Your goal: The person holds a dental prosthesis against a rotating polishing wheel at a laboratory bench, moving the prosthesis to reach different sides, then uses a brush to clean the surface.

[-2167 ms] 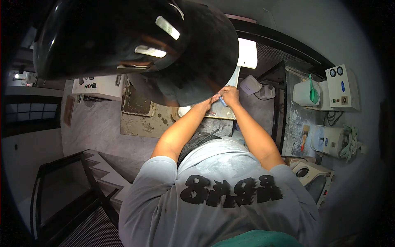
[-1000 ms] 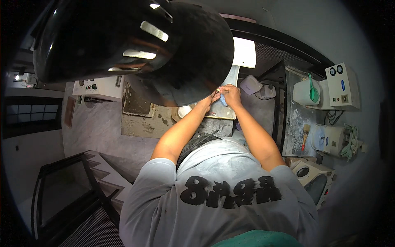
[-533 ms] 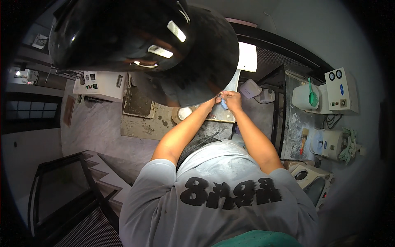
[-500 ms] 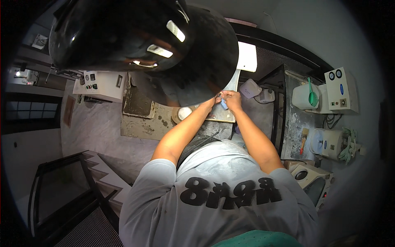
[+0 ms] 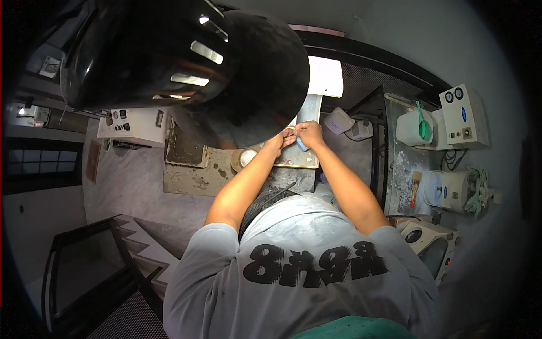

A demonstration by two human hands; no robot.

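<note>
My left hand (image 5: 282, 141) and my right hand (image 5: 307, 133) meet over a pale work surface (image 5: 296, 162) just beyond my body. Their fingers pinch a small yellowish item (image 5: 291, 128), too small to name. A light blue object (image 5: 301, 144) lies under my right hand. A round container with white contents (image 5: 248, 157) is left of my hands, and a bright white panel (image 5: 326, 76) is above them. The big black hood (image 5: 243, 68) hangs close over the upper left, hiding part of the surface.
A control box (image 5: 132, 129) and stained tray (image 5: 186, 152) stand left. Jugs (image 5: 339, 121) sit behind right. The right bench holds a gauge box (image 5: 464, 117), a tub with green scoop (image 5: 409, 133), a brush (image 5: 416, 186) and machines (image 5: 454, 192). Stairs (image 5: 147, 257) are lower left.
The hood and bright panel appear shifted left in the view since half a second ago. My hands stay together at the same place on the surface, fingers slightly moved.
</note>
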